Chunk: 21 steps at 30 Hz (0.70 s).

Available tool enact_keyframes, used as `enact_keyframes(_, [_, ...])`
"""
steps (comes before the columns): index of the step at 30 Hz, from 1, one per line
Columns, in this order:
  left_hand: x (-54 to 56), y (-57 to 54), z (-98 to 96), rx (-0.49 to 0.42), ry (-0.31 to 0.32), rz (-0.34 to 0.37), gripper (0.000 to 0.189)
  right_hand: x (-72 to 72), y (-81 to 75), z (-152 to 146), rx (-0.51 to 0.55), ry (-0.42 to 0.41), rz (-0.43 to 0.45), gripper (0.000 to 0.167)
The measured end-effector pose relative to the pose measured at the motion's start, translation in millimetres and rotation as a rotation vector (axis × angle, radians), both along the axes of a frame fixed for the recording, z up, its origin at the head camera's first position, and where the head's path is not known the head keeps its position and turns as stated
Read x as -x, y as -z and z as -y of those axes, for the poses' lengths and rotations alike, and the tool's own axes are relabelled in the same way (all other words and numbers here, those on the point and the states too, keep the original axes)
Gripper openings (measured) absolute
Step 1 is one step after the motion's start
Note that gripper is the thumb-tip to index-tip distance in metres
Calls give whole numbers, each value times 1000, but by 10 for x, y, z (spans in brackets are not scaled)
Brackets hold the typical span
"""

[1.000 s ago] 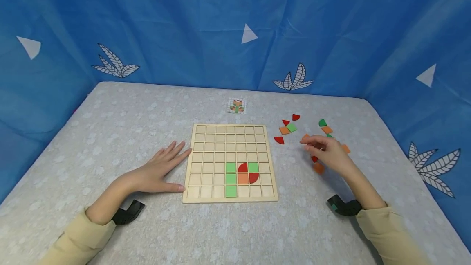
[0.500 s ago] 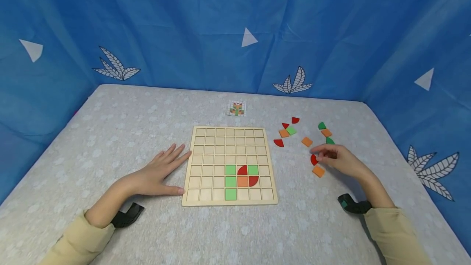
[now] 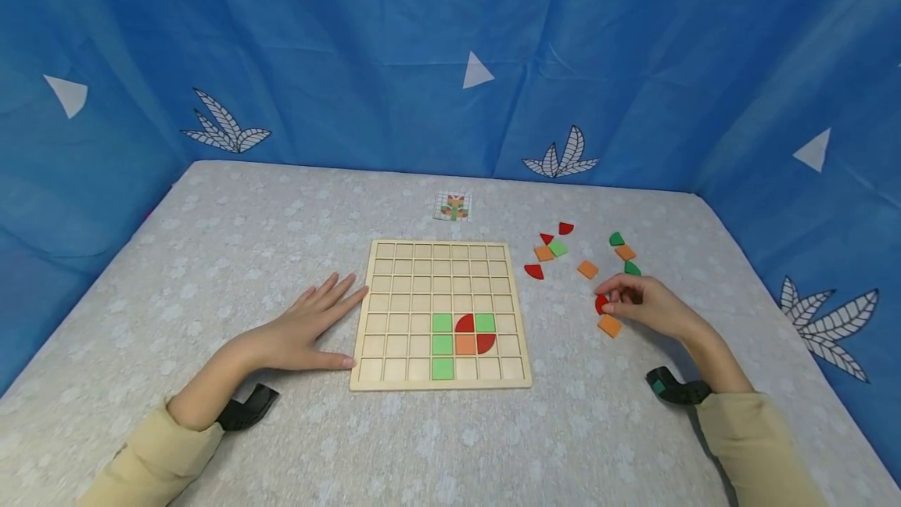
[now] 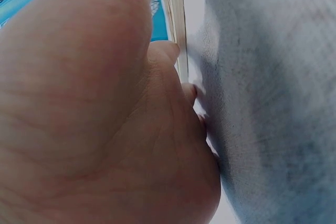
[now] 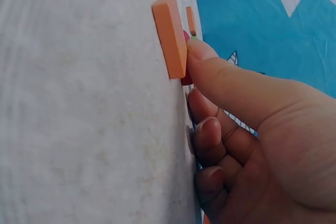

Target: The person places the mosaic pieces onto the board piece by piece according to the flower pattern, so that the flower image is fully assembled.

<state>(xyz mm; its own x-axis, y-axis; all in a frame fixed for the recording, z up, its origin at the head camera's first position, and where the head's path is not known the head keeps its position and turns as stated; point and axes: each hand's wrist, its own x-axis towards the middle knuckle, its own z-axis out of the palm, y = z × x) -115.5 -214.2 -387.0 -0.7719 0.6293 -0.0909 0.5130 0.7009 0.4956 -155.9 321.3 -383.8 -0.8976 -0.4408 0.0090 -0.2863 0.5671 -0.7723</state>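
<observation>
My left hand [image 3: 310, 331] lies spread on the table, its thumb tip and index fingertip against the left edge of the wooden grid board [image 3: 394, 303]. On that board sit several green squares [image 3: 442, 345], an orange square [image 3: 465, 344] and two red quarter-circle tiles [image 3: 486, 343]. To the right, my right hand [image 3: 644, 305] pinches a loose red quarter-circle tile [image 3: 601, 303] between thumb and index finger, partly covering it. Just in front of that tile rests an orange square tile [image 5: 170, 40], seen close up in the right wrist view.
Several loose tiles lie right of the board, among them a red quarter-circle [image 3: 534, 271], an orange square [image 3: 587, 269] and a dark green piece [image 3: 632, 267]. Behind the board is a small pattern card [image 3: 453, 206]. A blue curtain [image 3: 394, 61] rises past the table's far edge.
My right hand has moved right and toward me, from above an orange square to the red quarter-circle tile, where it now stays. My left hand has stayed at the board.
</observation>
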Motion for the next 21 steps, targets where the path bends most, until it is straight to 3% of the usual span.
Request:
enact_keyframes(14, [1,5,-1,-10,2,0,100,3,36,-14,-34,39,-49,17])
enact_keyframes(21, [-4,-12,4,-3,1,4,101,-9,69,-40,11,31,-74,15])
